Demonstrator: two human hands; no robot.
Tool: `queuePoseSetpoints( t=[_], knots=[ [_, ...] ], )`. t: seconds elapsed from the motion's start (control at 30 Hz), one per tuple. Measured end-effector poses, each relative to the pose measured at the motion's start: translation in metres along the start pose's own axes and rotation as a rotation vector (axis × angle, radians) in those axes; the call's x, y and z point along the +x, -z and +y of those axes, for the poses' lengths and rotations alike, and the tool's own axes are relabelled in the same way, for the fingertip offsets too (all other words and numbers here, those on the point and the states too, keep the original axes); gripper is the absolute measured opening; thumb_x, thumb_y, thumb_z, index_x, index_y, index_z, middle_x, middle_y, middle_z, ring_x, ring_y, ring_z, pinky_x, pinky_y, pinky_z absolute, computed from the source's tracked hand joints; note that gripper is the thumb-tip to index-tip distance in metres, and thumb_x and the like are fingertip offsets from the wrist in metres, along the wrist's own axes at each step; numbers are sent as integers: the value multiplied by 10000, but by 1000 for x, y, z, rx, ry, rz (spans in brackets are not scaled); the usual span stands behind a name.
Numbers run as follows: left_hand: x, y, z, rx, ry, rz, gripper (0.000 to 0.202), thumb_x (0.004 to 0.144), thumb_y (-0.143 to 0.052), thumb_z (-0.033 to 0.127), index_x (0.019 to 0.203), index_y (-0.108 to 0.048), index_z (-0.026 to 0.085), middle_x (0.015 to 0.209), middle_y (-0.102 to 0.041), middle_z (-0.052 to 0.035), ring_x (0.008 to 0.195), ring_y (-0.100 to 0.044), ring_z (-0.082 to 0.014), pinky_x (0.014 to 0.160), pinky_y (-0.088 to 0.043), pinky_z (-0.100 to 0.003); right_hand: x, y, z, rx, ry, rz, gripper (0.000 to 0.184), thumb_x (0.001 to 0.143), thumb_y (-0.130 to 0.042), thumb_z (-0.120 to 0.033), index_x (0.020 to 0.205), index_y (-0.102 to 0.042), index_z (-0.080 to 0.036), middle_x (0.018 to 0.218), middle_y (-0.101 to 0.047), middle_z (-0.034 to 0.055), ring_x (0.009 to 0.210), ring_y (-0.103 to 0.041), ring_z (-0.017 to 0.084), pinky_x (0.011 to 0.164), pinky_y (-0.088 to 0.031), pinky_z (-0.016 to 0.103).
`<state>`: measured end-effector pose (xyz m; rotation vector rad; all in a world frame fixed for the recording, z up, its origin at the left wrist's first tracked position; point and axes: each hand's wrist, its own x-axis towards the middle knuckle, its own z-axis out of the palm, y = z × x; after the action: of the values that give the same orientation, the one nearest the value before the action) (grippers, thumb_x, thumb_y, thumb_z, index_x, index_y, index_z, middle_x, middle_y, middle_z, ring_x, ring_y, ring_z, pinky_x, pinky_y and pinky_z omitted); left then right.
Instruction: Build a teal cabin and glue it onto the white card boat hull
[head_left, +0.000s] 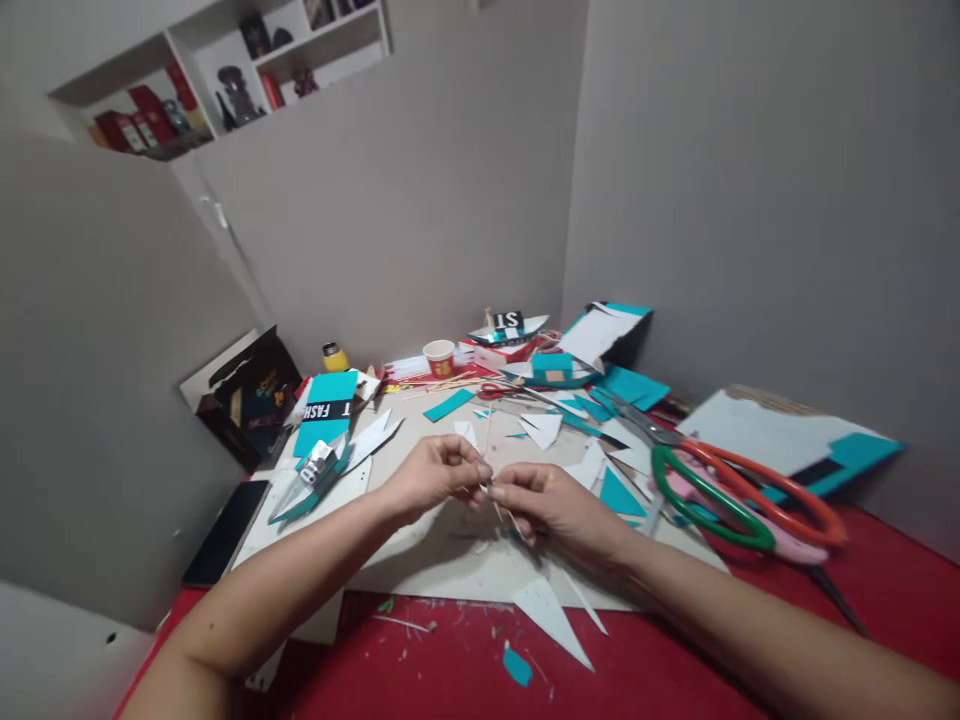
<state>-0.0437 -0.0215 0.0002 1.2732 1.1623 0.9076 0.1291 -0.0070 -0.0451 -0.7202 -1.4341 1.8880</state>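
Note:
My left hand (444, 472) and my right hand (553, 505) meet fingertip to fingertip above the pale board (427, 575). Both are closed in a pinch around a thin wooden stick (504, 515), parts of which show below and between the fingers. A small whitish bit shows at the fingertips, too small to name. White paper scraps (541, 428) and a teal triangle (621, 492) lie around the hands. On the left is a small teal and grey model boat (311, 485); two more, a teal-roofed boat (551, 370) and a black-roofed boat (508, 325), stand at the back.
Large scissors (716, 500) with green and orange handles lie at the right, beside cut card (795, 440). A paper cup (439, 358) stands at the back, with red-handled scissors (504, 392) near it. A dark phone (225, 535) lies left. Scraps litter the red tabletop (420, 665).

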Motion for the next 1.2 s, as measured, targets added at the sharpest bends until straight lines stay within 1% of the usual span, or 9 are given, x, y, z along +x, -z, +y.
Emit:
queuePoseSetpoints(
  t=[0.13,0.27,0.33,0.43,0.53,0.67,0.83,1.03,1.2],
  knots=[
    [-22,-1,-13,13,4,16,453,552,-805,501,696,-558,149,528,-602,0,445,-565,-115,483,-489,-263,-5,-8,9,-61,-69,-78,365,715,-741,-475,653,-599,-145,443,-504,-49,381,-397,62,409,-307,199],
    [-47,8,-11,76,-40,110,473,648,-722,538,891,-597,151,656,-640,-18,447,-544,-98,479,-462,-252,-8,-10,10,-118,-103,-67,363,663,-777,-470,679,-602,-153,486,-496,-59,397,-410,59,409,-314,198],
    [-65,23,-8,145,-73,233,431,715,-664,523,943,-592,164,694,-640,-17,486,-558,-104,506,-455,-250,-7,-8,6,-170,-83,-22,373,652,-772,-488,663,-597,-158,494,-487,-56,410,-420,68,410,-328,207],
    [-96,55,-8,305,-104,485,298,771,-600,469,861,-579,186,733,-630,-15,580,-582,-137,581,-466,-279,-4,-4,2,-280,-26,50,351,688,-723,-483,644,-585,-164,469,-477,-49,401,-414,76,405,-319,215],
    [-126,89,-19,538,-103,721,224,770,-609,421,781,-598,198,784,-624,-31,757,-590,-201,732,-441,-333,-1,1,1,-332,2,115,307,721,-676,-450,650,-578,-168,432,-475,-48,370,-396,74,386,-290,212],
    [-143,128,-38,824,-44,879,246,709,-674,414,807,-643,190,873,-648,-103,882,-554,-322,804,-362,-427,2,6,3,-310,-7,195,274,724,-657,-421,656,-564,-172,419,-476,-54,349,-394,72,373,-290,208],
    [-134,148,-47,1539,-21,802,279,767,-620,432,888,-693,191,922,-702,-115,889,-582,-333,771,-377,-407,5,9,2,-283,-17,218,269,717,-658,-417,654,-566,-173,411,-473,-53,361,-396,74,379,-301,211],
    [-120,146,-55,1620,4,797,260,796,-601,426,845,-732,206,896,-708,-97,888,-576,-318,787,-369,-408,4,11,2,-303,-37,190,276,727,-658,-427,667,-595,-165,431,-482,-38,385,-393,79,398,-302,225],
    [-118,154,-65,1598,-31,811,223,814,-588,371,743,-734,219,843,-707,-61,860,-586,-280,771,-372,-378,1,8,-1,-308,-47,185,289,713,-663,-441,672,-595,-163,444,-484,-38,401,-406,84,407,-302,226]
  ],
)
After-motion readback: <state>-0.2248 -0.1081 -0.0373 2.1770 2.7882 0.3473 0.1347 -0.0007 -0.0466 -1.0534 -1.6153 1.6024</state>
